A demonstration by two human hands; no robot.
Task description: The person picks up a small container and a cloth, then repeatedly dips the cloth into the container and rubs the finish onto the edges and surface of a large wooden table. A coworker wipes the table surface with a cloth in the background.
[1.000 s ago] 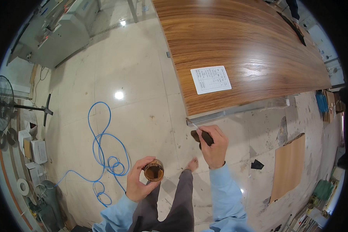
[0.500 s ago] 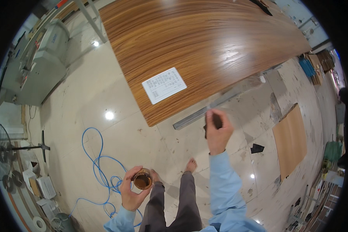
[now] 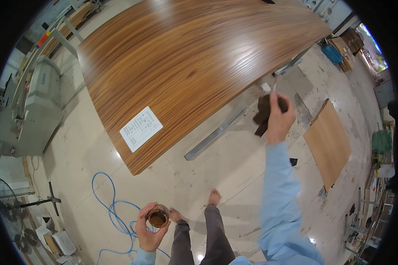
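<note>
My left hand [image 3: 148, 232] is wrapped round a small clear jar [image 3: 158, 217] with dark brown liquid in it, low over the floor near my feet. My right hand [image 3: 279, 121] is out in front, off the near edge of the wood-grain tabletop [image 3: 181, 70]. Its fingers pinch a slim brush-like stick [image 3: 275, 83], pale with a reddish-brown end; its exact kind is hard to make out. A dark brown cloth [image 3: 263, 114] is bunched in the same hand and hangs down beside it. On the tabletop's near left corner lies a white printed sheet [image 3: 141, 129].
A grey metal bar [image 3: 216, 136] lies under the table's near edge. Blue hose [image 3: 115, 212] coils on the floor left of my feet. A brown board [image 3: 329, 145] lies at right. A grey machine [image 3: 40, 101] and a fan [image 3: 6, 201] stand at left.
My right hand has moved right and farther forward with the cloth and stick. The view has turned, so the table appears shifted left. My left hand still holds the jar.
</note>
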